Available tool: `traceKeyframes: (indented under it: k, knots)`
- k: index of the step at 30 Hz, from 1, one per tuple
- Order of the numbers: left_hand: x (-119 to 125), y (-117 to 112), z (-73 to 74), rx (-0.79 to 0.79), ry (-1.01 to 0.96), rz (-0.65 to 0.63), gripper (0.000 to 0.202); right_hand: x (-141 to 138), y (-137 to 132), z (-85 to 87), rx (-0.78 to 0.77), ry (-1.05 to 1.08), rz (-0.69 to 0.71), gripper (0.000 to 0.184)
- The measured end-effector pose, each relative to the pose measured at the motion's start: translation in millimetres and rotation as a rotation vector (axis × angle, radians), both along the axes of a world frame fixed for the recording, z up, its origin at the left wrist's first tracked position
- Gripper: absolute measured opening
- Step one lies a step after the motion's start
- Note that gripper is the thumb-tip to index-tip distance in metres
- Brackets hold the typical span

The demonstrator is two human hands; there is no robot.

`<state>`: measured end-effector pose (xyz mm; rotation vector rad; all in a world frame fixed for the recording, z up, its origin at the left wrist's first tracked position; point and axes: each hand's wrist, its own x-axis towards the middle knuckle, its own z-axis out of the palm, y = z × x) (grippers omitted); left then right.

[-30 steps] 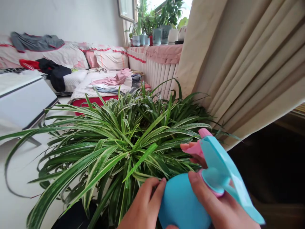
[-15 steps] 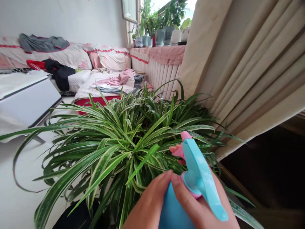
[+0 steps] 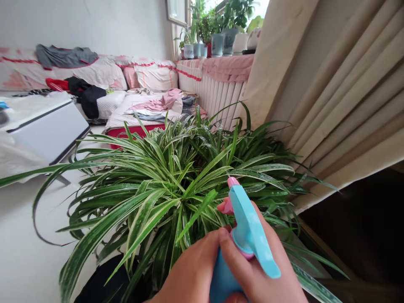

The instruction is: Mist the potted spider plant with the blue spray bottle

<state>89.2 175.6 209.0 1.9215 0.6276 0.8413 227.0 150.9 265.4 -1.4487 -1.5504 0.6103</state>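
A blue spray bottle (image 3: 249, 227) with a pink nozzle and trigger points at a big spider plant (image 3: 164, 189) with long striped green leaves. My right hand (image 3: 268, 269) is wrapped round the bottle's neck, a finger on the pink trigger. My left hand (image 3: 189, 273) is closed against the bottle's blue body at the bottom edge of the view. The plant's dark pot (image 3: 104, 286) shows low down, under the leaves.
Beige curtains (image 3: 331, 84) hang to the right. A sill draped in pink cloth (image 3: 227, 67) carries several potted plants (image 3: 217, 29). Beds with clothes (image 3: 151, 105) lie behind the plant. A white table (image 3: 47, 130) stands at left above a pale floor.
The bottle and both hands have shifted left and slightly down in view, closer to the plant's centre. The view has panned a little right, and the left hand now covers more of the bottle's body.
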Motion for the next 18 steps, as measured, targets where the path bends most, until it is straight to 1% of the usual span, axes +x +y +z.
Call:
traceKeyframes:
  k: [3,6,8,9,10,11,16,18]
  knots:
    - [1.9,-0.3,-5.1,0.074,-0.044,0.032,0.05,-1.9,-1.0,-1.3,0.04,0.024,-0.019,0.024]
    - [3.1,-0.1,-0.4,0.148,-0.076,0.053,0.05,-4.1,-1.1,-1.7,0.043,0.063,-0.014,0.027]
    - [3.7,-0.5,3.9,0.138,-0.036,0.035,0.047,-4.7,-0.1,-1.6,0.034,0.067,-0.015,0.029]
    - [4.0,-0.9,4.7,0.116,0.002,0.031,0.046,-4.6,0.6,-1.4,0.028,0.064,-0.022,0.03]
    - [4.3,-1.5,4.1,0.126,-0.005,0.034,0.047,-4.3,1.2,-1.2,0.027,0.056,-0.029,0.031]
    - [4.7,-2.4,2.0,0.157,-0.029,0.043,0.048,-3.9,1.6,-1.0,0.023,0.041,-0.037,0.031]
    - [4.2,-7.2,-17.7,0.162,0.014,0.044,0.061,-2.0,0.8,0.1,-0.017,-0.047,-0.039,0.028]
    - [3.2,-8.3,-21.3,0.154,0.037,0.045,0.064,-2.4,0.1,-0.2,-0.029,-0.051,-0.031,0.028]
